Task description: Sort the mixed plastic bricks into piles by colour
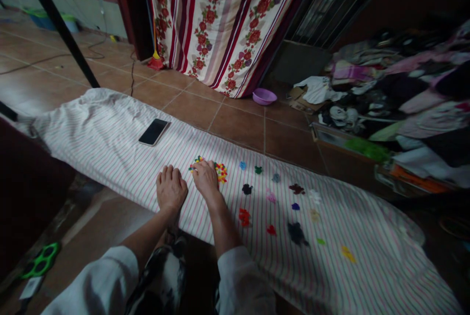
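Observation:
My left hand [172,187] rests palm down on a striped cloth [121,158], its fingers stretched flat and holding nothing visible. Just to its right, my right hand [205,177] reaches over a cluster of small red, yellow and green pieces [222,173]. Its fingers are bent down and together at the pieces; whatever is between the fingertips is hidden, and part of the cluster is covered by the hand. Sorted piles of small pieces lie to the right, among them black [247,189], orange-red [244,217], dark grey [297,233], brown [296,189] and yellow ones [348,254].
A phone [154,132] lies on the cloth beyond my left hand. Past the far edge are a tiled floor [235,122], a purple basin [264,96] and a floral curtain [220,21]. Clothes [422,104] are heaped at the right. A green-framed object [40,260] is at lower left.

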Tool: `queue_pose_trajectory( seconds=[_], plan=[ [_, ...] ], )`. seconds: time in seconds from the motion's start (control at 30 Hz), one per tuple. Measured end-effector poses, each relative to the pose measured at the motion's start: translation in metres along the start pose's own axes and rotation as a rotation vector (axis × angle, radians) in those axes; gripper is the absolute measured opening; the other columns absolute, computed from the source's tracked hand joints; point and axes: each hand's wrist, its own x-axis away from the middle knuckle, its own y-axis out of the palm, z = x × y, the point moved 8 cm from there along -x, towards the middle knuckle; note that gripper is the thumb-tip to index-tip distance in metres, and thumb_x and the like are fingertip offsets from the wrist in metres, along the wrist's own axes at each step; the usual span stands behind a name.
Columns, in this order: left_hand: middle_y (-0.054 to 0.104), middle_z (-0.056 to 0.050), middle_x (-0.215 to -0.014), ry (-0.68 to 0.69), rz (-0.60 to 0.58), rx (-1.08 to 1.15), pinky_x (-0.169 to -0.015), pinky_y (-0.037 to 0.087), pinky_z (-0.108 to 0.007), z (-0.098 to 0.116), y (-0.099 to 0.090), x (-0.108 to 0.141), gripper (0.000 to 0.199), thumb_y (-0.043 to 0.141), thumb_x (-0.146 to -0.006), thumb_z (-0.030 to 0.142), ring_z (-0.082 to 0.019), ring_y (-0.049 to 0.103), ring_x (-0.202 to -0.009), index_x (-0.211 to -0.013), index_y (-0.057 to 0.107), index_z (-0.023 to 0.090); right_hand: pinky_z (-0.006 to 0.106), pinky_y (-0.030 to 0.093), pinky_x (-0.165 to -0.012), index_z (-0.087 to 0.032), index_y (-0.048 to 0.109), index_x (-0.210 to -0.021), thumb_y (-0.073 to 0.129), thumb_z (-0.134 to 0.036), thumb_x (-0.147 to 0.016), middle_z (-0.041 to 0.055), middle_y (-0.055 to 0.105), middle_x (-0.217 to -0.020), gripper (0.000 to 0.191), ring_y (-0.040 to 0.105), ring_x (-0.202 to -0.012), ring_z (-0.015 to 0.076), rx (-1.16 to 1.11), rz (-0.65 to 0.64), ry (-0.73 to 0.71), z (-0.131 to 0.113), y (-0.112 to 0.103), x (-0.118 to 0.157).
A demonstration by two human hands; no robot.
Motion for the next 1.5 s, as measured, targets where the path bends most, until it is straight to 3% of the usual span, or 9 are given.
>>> queue_pose_trajectory(
  seconds=[0.23,0.43,0.8,1.03,1.27,1.5],
  plan=[
    [0.059,-0.017,-0.131,0.004,0.016,0.008,-0.109,0.032,-0.046,0.0,0.0,0.0,0.034,0.042,-0.086,0.021,-0.031,0.047,-0.129,-0.113,0.061,0.011,0.033,0.035,-0.091,-0.021,0.07,-0.112,0.047,-0.018,-0.093,0.008,0.068,-0.103,0.029,0.049,-0.102,0.0232,0.06,-0.044,0.011,-0.002,0.006,-0.001],
    [0.059,-0.017,-0.131,0.004,0.014,0.005,-0.109,0.032,-0.046,0.0,0.002,0.0,0.034,0.042,-0.086,0.021,-0.031,0.047,-0.129,-0.113,0.061,0.011,0.033,0.036,-0.091,-0.021,0.07,-0.107,0.056,-0.025,-0.091,0.0073,0.068,-0.105,0.022,0.049,-0.104,0.0234,0.045,-0.035,-0.011,-0.006,0.007,0.0],
    [0.059,-0.017,-0.131,-0.002,-0.006,-0.004,-0.109,0.032,-0.047,0.0,0.002,0.0,0.035,0.042,-0.086,0.021,-0.031,0.047,-0.129,-0.113,0.062,0.011,0.032,0.037,-0.093,-0.019,0.068,-0.096,0.049,-0.011,-0.09,0.0047,0.07,-0.099,0.021,0.052,-0.099,0.0221,-0.023,0.006,0.023,-0.008,0.008,0.0],
    [0.059,-0.017,-0.131,-0.011,-0.015,0.007,-0.108,0.032,-0.047,0.0,0.001,-0.001,0.035,0.042,-0.086,0.022,-0.032,0.047,-0.13,-0.113,0.062,0.012,0.032,0.037,-0.093,-0.019,0.068,-0.099,0.055,-0.021,-0.09,0.0059,0.069,-0.101,0.016,0.051,-0.101,0.0219,0.0,0.005,-0.003,-0.007,0.006,0.0],
    [0.059,-0.017,-0.132,-0.017,-0.027,0.027,-0.109,0.031,-0.047,0.0,0.001,-0.001,0.034,0.041,-0.086,0.021,-0.031,0.046,-0.131,-0.111,0.062,0.012,0.032,0.036,-0.095,-0.019,0.066,-0.103,0.056,-0.019,-0.089,0.0061,0.068,-0.103,0.017,0.049,-0.104,0.022,0.012,-0.031,0.009,-0.009,0.009,0.0],
    [0.058,-0.017,-0.132,-0.02,-0.025,0.037,-0.109,0.032,-0.047,0.001,-0.001,-0.001,0.034,0.041,-0.086,0.021,-0.031,0.045,-0.131,-0.112,0.061,0.013,0.031,0.036,-0.092,-0.021,0.067,-0.098,0.054,-0.018,-0.09,0.0046,0.069,-0.1,0.016,0.051,-0.1,0.0213,-0.057,0.058,0.025,-0.005,-0.002,-0.001]
  ],
)
